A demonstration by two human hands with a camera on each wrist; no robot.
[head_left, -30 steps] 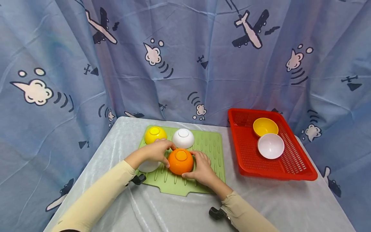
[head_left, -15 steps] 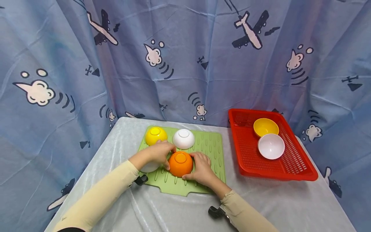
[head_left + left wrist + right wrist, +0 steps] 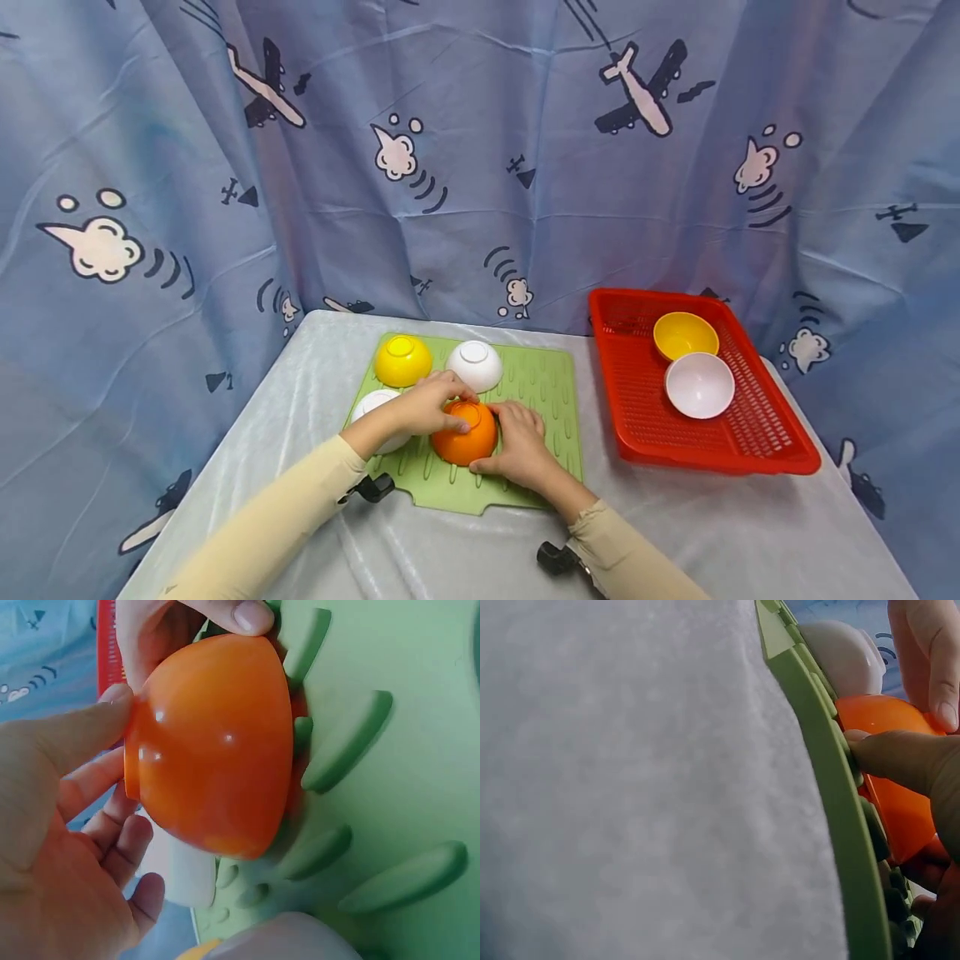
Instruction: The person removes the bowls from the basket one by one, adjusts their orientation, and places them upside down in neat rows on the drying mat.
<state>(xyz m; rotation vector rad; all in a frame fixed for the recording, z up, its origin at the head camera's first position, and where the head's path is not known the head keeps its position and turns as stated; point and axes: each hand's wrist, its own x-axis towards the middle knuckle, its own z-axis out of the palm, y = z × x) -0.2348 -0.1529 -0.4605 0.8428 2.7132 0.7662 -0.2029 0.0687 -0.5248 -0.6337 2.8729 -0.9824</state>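
Note:
An orange bowl (image 3: 463,448) sits upside down on a green drying mat (image 3: 551,392). Over its base, my left hand (image 3: 426,408) pinches the foot ring with thumb and index finger; the other fingers (image 3: 127,847) hang loose beside it in the left wrist view. My right hand (image 3: 522,448) grips the same bowl from the right, thumb low on the near side and fingers round the far side. Upturned around it are a yellow bowl (image 3: 402,364), a white bowl (image 3: 477,371) behind, and another white bowl (image 3: 367,407) partly hidden by my left wrist.
On the right of the table stands a red basket (image 3: 622,392) holding a yellow bowl (image 3: 682,335) and a white bowl (image 3: 699,386), both facing up. A pale cloth (image 3: 450,558) covers the table. A blue patterned curtain (image 3: 465,250) hangs behind.
My left hand has shifted from the orange bowl's left side up onto its foot ring. The bowl has come slightly toward me; the right hand keeps its grip. The camera view tilted slightly.

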